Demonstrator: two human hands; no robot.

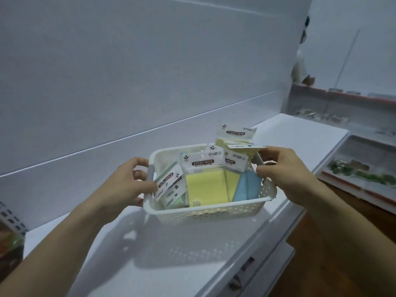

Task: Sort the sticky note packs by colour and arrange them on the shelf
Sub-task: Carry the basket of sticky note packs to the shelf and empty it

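- Presently, the shelf (150, 264), a white board, lies nearest and bears the basket's shadow.
- Left hand (128, 185): at 9 o'clock of the basket, fingers curled round its handle.
- Right hand (285, 174): at 3 o'clock, fingers curled round the opposite handle.
- Basket (205, 213): white, perforated, held between both hands.
- Inside: green pack (171, 198) at 9 o'clock, yellow pack (204, 187) central, blue pack (246, 187) at 3 o'clock.
- Second yellow pack (233, 138): protruding above the rim at 1 o'clock.
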